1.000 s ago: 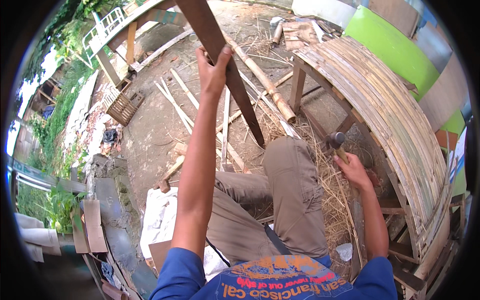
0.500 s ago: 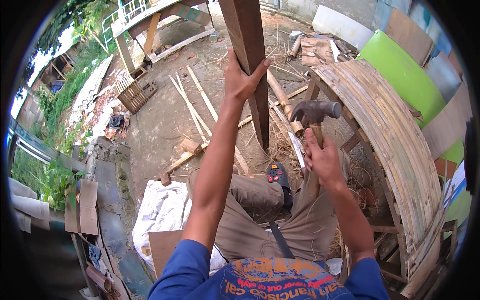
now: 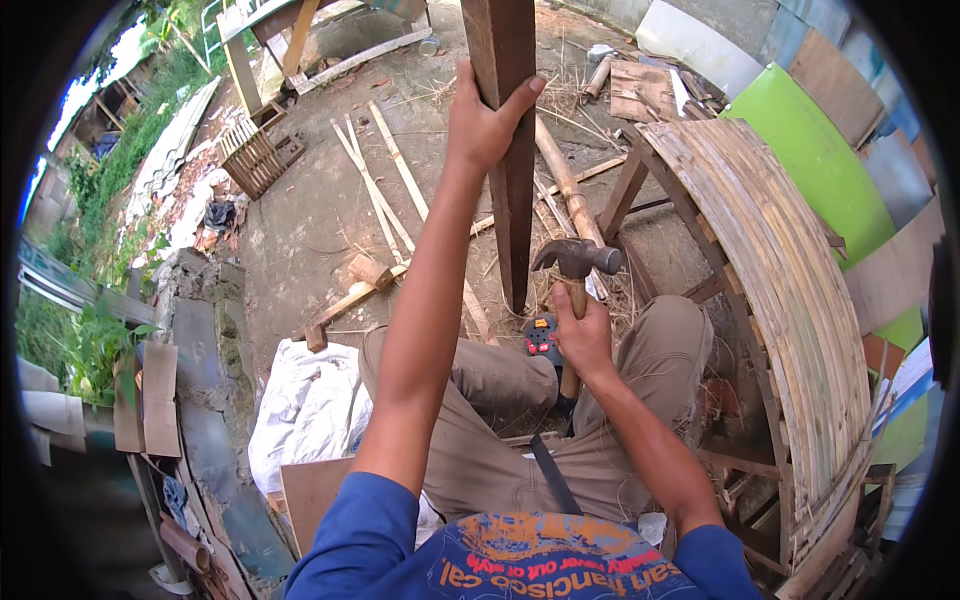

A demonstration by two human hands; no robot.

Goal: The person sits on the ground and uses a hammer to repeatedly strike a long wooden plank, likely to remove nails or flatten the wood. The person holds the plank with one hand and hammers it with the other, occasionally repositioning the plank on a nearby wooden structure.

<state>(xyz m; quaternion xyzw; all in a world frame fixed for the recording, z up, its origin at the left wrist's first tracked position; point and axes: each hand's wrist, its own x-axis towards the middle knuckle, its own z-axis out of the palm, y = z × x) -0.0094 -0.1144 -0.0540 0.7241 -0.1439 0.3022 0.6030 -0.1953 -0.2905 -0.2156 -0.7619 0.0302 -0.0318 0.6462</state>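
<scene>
My left hand (image 3: 485, 125) grips a long dark brown wooden beam (image 3: 505, 55) with the thumb on its right side. The beam stands upright in front of me, running off the top of the view, its lower end near my shoe (image 3: 543, 338). My right hand (image 3: 584, 335) is closed round the wooden handle of a claw hammer (image 3: 577, 258), just below its head. The dark metal head is raised beside the beam's lower part, its claw toward the beam and apart from it.
To the right stands a slatted wooden bench (image 3: 770, 260). Bamboo strips (image 3: 400, 165) and a bamboo pole (image 3: 568, 185) lie on the ground ahead. At left are a white sack (image 3: 310, 405) and a low concrete wall (image 3: 205, 370). A wooden crate (image 3: 255, 160) sits farther off.
The hammer in my right hand has moved left and slightly down, closer to the beam. My left hand has risen a little in the view, still on the beam.
</scene>
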